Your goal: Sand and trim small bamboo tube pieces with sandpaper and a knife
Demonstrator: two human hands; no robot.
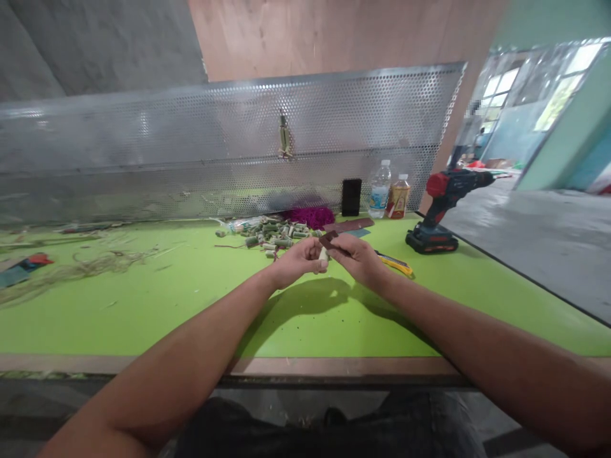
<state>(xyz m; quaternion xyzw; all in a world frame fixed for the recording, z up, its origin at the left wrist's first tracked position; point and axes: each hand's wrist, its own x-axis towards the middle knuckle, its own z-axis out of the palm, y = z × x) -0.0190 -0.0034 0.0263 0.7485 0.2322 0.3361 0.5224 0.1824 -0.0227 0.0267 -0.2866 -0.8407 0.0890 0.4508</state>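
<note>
My left hand is closed on a short pale bamboo piece, held upright above the green tabletop. My right hand grips a folded strip of dark brown sandpaper close against the top of that piece; whether they touch is hard to tell. Just beyond my left hand lies a heap of short green bamboo pieces. More reddish-brown sandpaper lies flat behind my right hand. A yellow utility knife rests to the right of it, partly hidden by the hand.
A cordless drill stands at the right edge of the green table. Two bottles, a black phone and purple shredded material sit by the perforated metal panel. Loose fibres lie at left.
</note>
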